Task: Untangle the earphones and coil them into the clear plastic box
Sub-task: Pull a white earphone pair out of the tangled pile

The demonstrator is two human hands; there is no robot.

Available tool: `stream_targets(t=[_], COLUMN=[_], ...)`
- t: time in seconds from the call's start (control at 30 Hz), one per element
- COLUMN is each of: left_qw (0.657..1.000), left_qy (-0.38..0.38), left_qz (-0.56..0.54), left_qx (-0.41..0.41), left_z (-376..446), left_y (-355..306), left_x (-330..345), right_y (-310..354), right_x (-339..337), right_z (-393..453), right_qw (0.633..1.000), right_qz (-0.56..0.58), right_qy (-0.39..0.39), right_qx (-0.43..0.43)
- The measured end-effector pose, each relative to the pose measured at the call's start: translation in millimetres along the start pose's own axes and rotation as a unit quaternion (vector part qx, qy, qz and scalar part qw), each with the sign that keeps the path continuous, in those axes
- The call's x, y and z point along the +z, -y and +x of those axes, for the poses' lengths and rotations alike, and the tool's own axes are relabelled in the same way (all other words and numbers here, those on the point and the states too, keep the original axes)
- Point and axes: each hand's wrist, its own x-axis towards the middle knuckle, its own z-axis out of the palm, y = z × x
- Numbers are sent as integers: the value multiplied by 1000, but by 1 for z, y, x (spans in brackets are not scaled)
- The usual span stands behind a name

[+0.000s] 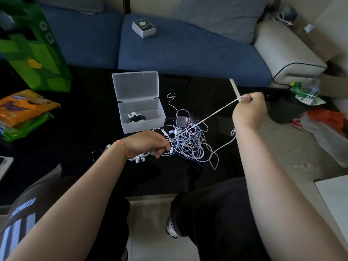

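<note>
Hidden: my left fingertips curl under my left hand (148,143), so I cannot make out exactly which strand they pinch at the near-left edge of the tangle (188,140); a small white coiled bundle (138,158) peeks from under that wrist, mostly covered.
Hard to make out: the single earphones in the tangle blur together in white, blue and purple loops; what lies in the clear plastic box (141,114) is a dark and white clump I cannot identify further.
White cord (207,117): pulled taut, its long axis runs from the tangle up and away to the right, ending in my right hand (248,108); a stiff white end (235,88) sticks out beyond the fist, pointing away from me.
Right fingers: curled tight around the cord.
Left fingers: curled, clamped on strands at the tangle.
Tangle: on the black table (75,129), just right of the box, touching its near corner.
Box: lid open, tilted back, left of the tangle.
Loose loop (214,157): trails near-right of the tangle.
</note>
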Motion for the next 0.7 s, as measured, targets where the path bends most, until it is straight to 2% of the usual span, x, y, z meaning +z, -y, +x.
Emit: stream_targets(t=[0.13, 0.23, 0.27, 0.33, 0.4, 0.47, 0.57, 0.7], left_qw=[998, 990, 987, 980, 977, 980, 991, 998], left_qy=[-8, -3, 4, 13, 13, -4, -36, -3], left_qz=[-56, -126, -146, -177, -192, -174, -94, -12], left_qx=[30, 62, 72, 87, 95, 96, 84, 69], left_z=[3, 5, 5, 5, 4, 3, 3, 1], left_y=[-4, -9, -10, -14, -16, -16, -13, -16], left_x=[8, 16, 19, 23, 22, 19, 14, 15], right_y=[1, 10, 15, 25, 29, 28, 23, 20], right_x=[3, 12, 14, 18, 20, 21, 17, 19], right_z=[-5, -25, -36, -58, -70, -70, -60, -61], right_qw=[988, 954, 933, 869, 810, 789, 790, 790], right_qz=[-120, -104, -72, -25, -35, -72, -137, -153], right_qy=[79, 214, 290, 458, 566, 590, 570, 553], right_qx=[-60, -181, -201, -186, -153, -155, -181, -218])
